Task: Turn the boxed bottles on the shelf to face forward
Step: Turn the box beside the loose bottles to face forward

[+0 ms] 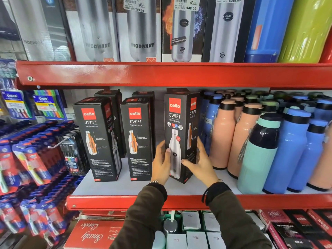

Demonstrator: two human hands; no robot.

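Observation:
Three black Cello Swift bottle boxes stand on the middle shelf [125, 187]. The right box [179, 123] shows a white bottle picture on its front face; my left hand [161, 162] grips its left edge and my right hand [199, 162] grips its lower right side. The middle box [137, 139] and the left box [98, 139] stand free, each showing a cutaway bottle picture with small text. Two more black boxes [111, 97] stand behind them, mostly hidden.
Peach, blue and teal loose bottles [258, 151] crowd the shelf just right of the held box. Toothbrush packs [36, 159] hang at the left. A red shelf lip [161, 74] with larger boxed bottles runs overhead. Boxes fill the level below.

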